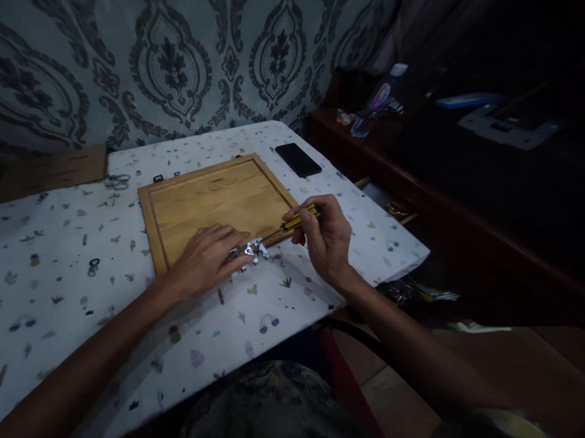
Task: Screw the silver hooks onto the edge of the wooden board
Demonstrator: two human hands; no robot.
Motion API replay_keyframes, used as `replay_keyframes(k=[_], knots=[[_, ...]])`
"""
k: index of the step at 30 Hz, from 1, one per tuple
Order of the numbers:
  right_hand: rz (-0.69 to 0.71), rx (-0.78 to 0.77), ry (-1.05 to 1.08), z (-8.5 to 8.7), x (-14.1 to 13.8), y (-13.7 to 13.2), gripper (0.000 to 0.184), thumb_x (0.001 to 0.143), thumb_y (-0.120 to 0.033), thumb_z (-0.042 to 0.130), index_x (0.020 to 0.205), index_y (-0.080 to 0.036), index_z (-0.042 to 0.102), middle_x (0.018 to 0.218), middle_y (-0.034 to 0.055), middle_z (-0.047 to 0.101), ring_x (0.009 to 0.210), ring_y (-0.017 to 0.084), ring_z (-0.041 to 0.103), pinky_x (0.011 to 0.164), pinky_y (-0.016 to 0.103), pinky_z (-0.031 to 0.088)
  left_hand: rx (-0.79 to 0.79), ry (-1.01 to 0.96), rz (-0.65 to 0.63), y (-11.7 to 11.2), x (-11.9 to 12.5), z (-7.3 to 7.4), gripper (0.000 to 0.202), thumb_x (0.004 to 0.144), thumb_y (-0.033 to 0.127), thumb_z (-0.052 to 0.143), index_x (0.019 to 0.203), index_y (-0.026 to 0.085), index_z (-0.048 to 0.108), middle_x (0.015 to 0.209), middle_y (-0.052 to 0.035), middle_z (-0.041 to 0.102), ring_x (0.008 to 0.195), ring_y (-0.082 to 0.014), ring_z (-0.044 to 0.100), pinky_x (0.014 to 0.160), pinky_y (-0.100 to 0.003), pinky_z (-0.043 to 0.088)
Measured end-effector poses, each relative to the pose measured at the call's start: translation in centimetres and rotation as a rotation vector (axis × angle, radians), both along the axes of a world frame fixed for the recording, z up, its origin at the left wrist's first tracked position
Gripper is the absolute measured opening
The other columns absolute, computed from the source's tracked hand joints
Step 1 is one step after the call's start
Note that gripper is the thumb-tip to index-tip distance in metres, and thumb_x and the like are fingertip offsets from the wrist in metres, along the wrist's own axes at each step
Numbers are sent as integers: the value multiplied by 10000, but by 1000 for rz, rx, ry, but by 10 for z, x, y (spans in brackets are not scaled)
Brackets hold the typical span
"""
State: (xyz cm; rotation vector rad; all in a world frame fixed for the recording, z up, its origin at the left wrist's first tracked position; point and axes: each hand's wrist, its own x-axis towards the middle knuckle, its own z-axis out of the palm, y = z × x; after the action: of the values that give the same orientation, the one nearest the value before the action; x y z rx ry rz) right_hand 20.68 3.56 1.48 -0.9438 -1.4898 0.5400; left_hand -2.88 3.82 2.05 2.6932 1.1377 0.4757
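Observation:
A framed wooden panel (216,201), like a small cabinet door, lies flat on the table. At its near edge sits a shiny metal hinge (255,248). My left hand (209,255) rests over that edge, with its fingers on the panel and its thumb below, holding the hinge's left part. In my right hand (326,236) is a screwdriver (300,218) with a yellow and black handle, closed in the fingers. Its shaft points left and down to the hinge. Whether the tip sits in a screw is too small to tell.
A black phone (298,160) lies beyond the panel's right corner. Scissors (117,182) and a cardboard piece (53,172) are at the far left of the patterned tablecloth (99,252). A plastic bottle (379,99) leans on the dark furniture at right, above an open drawer (386,199).

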Motion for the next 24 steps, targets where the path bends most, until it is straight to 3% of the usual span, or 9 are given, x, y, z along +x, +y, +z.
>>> replay_keyframes(k=[6, 13, 19, 24], knots=[[-11, -5, -27, 1, -1, -1, 230, 994, -462, 511, 973, -233, 498, 826, -15, 716, 456, 60, 547, 464, 216, 454, -25, -149, 149, -8, -40, 5, 412, 1014, 479, 430, 1174, 175, 658, 1104, -80, 702, 1045, -218, 645, 940, -375, 508], [-61, -44, -40, 2, -1, -2, 246, 973, -479, 529, 977, -234, 517, 823, 9, 734, 458, 98, 569, 438, 246, 451, 27, -192, 468, -20, -111, -16, 312, 990, 408, 439, 1053, 211, 672, 1049, -76, 712, 1000, -213, 647, 924, -381, 519], [-137, -81, -70, 7, -1, 0, 311, 929, -550, 569, 919, -241, 541, 776, 75, 748, 430, 138, 574, 365, 274, 442, 100, -65, 719, -18, -168, -25, 313, 977, 315, 403, 1063, 166, 665, 1018, -94, 705, 992, -218, 640, 947, -383, 509], [-148, -76, -94, 10, -1, 1, 347, 909, -601, 557, 896, -254, 532, 768, 80, 749, 415, 156, 569, 358, 306, 474, 152, 11, 841, -5, -197, -28, 332, 969, 254, 384, 1148, 152, 645, 1090, -116, 678, 1071, -243, 615, 986, -384, 489]])
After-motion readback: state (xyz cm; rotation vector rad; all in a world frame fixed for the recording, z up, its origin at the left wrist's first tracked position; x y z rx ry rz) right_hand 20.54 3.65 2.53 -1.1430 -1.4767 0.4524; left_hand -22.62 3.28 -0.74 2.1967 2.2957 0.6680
